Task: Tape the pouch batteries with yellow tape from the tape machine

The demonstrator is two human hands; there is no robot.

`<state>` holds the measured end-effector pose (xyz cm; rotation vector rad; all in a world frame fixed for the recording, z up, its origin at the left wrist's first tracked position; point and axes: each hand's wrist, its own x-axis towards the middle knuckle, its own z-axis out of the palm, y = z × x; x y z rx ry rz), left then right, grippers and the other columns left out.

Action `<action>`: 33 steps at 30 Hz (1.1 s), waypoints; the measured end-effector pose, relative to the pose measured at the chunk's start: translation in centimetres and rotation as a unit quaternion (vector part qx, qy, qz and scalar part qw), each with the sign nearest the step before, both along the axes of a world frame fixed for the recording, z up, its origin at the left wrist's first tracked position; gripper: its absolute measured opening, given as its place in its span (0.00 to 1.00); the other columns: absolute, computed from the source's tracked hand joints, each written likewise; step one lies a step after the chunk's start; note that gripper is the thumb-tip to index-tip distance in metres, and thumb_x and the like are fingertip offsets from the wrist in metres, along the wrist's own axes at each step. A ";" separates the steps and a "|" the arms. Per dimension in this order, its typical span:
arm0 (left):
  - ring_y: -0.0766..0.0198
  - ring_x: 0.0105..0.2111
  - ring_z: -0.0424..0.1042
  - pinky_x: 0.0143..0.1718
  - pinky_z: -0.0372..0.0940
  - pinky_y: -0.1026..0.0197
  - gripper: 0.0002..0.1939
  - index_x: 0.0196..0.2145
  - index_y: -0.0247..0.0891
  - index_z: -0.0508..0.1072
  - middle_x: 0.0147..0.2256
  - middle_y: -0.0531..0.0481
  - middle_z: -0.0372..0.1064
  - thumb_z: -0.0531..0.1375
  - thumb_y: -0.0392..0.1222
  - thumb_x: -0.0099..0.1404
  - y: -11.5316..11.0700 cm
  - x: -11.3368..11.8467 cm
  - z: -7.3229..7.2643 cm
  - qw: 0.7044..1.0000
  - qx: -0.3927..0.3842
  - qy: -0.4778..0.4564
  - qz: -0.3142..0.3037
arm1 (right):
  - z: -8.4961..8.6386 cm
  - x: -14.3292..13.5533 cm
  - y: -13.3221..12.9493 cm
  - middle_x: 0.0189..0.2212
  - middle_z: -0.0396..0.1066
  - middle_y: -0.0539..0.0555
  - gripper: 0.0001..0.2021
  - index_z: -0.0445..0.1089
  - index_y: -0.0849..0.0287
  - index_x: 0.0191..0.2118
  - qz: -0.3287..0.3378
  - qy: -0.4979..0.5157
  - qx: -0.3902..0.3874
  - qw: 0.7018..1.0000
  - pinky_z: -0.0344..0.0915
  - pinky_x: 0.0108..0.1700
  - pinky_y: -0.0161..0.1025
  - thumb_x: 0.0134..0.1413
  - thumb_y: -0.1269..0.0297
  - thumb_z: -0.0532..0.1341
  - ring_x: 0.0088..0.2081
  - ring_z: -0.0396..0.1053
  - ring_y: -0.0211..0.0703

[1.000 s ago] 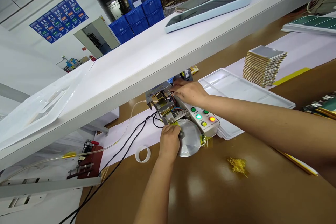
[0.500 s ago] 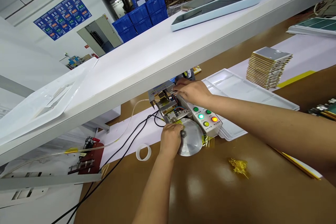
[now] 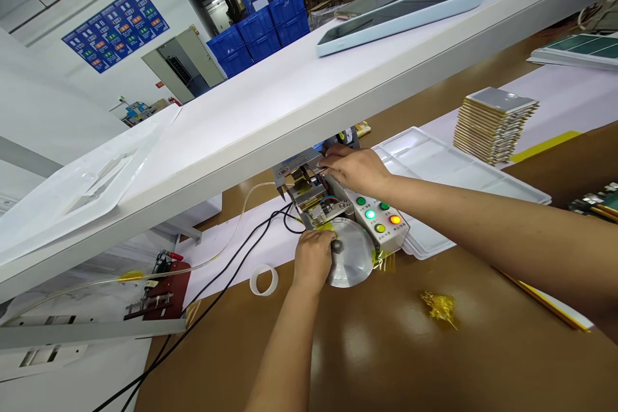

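Observation:
A small metal machine [image 3: 311,196] stands on the brown table under the white shelf. Its control box [image 3: 386,225] has lit green and orange buttons. My left hand [image 3: 313,254] is closed at the machine's front edge, beside a clear round reel [image 3: 352,254] and its dark knob; yellow film shows above the fingers, and what they pinch is too small to name. My right hand [image 3: 355,167] rests at the machine's upper right side with fingers bent together, their tips partly hidden behind metal parts.
White trays [image 3: 434,167] lie behind the control box, with a stack of thin plates [image 3: 492,125] beyond. A white ring [image 3: 264,280], crumpled yellow film [image 3: 439,306] and black cables [image 3: 232,264] lie around. The shelf [image 3: 251,112] carries a phone [image 3: 405,16].

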<state>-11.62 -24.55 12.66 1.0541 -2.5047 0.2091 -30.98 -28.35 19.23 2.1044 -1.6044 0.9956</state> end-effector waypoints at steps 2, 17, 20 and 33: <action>0.65 0.31 0.70 0.37 0.63 0.61 0.10 0.29 0.38 0.72 0.30 0.52 0.73 0.52 0.28 0.57 -0.1 0.0 -0.1 1.000 0.005 0.000 0.001 | 0.0 0.0 0.0 0.45 0.67 0.50 0.14 0.69 0.50 0.42 0.000 -0.002 0.001 1.000 0.56 0.26 0.36 0.55 0.59 0.50 0.33 0.68 0.40; 0.64 0.37 0.69 0.42 0.62 0.60 0.12 0.36 0.40 0.72 0.36 0.51 0.73 0.49 0.35 0.62 0.6 -0.1 1.3 0.991 0.130 -0.003 0.042 | -0.5 0.2 0.0 0.44 0.67 0.50 0.14 0.69 0.51 0.43 -0.015 0.009 0.002 1.000 0.56 0.27 0.35 0.54 0.60 0.50 0.35 0.68 0.41; 0.64 0.40 0.69 0.45 0.61 0.58 0.14 0.37 0.39 0.72 0.38 0.50 0.72 0.46 0.39 0.64 1.2 -0.2 1.6 0.989 0.142 -0.015 0.024 | -0.5 0.2 -0.1 0.44 0.68 0.51 0.14 0.69 0.52 0.42 -0.015 0.012 -0.002 1.000 0.56 0.27 0.35 0.54 0.59 0.51 0.35 0.68 0.41; 0.59 0.46 0.63 0.49 0.58 0.50 0.19 0.50 0.38 0.61 0.45 0.45 0.66 0.50 0.44 0.62 5.4 1.9 0.0 0.990 0.114 0.067 0.047 | -2.9 -0.3 1.6 0.41 0.69 0.52 0.12 0.71 0.53 0.40 0.008 0.043 0.019 0.999 0.56 0.27 0.34 0.52 0.60 0.54 0.34 0.67 0.40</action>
